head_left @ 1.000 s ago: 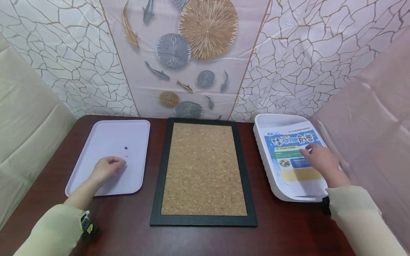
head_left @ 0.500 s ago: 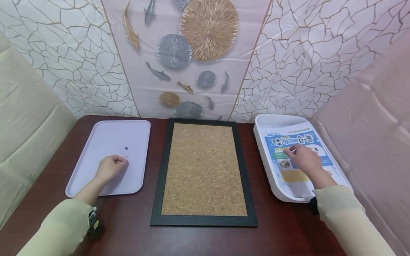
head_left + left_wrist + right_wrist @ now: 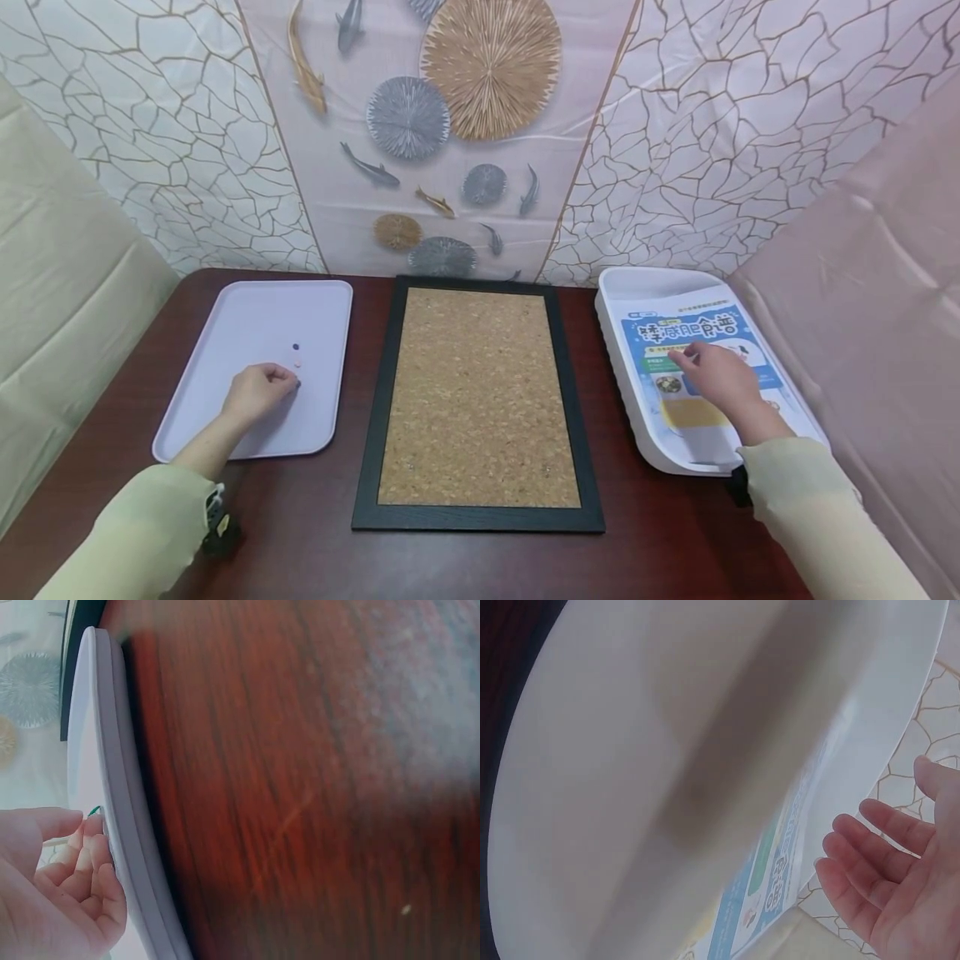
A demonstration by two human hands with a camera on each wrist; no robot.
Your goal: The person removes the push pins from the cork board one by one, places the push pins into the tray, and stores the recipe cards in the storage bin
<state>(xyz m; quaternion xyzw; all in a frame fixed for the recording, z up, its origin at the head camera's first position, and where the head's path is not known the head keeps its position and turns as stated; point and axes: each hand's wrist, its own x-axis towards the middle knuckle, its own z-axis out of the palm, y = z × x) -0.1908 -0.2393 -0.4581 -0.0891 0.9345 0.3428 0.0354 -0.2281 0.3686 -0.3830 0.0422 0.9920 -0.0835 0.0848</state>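
Observation:
On the white tray (image 3: pixel 255 325) at the left, my left hand (image 3: pixel 258 393) has its thumb and forefinger together at a small green tack-like piece (image 3: pixel 94 811). The left wrist view shows the piece between those fingertips, close to the tray. Just beyond the fingers lie a dark blue small piece (image 3: pixel 296 347) and a pink one (image 3: pixel 297 364). Over the printed sheet (image 3: pixel 686 412) in the white bin at the right, my right hand (image 3: pixel 720 379) hovers or touches lightly; I cannot tell which. In the right wrist view its fingers are loosely bent and hold nothing.
Between tray and bin lies a cork board (image 3: pixel 480 400) with a black frame (image 3: pixel 480 518). The deep white bin (image 3: pixel 637 283) has raised walls around the sheet. Patterned cloth (image 3: pixel 480 167) stands behind the dark red wooden table (image 3: pixel 480 567).
My right hand has shifted left over the printed sheet, then stayed nearly still. My left hand has slid slightly right on the tray, its fingertips staying at the small piece.

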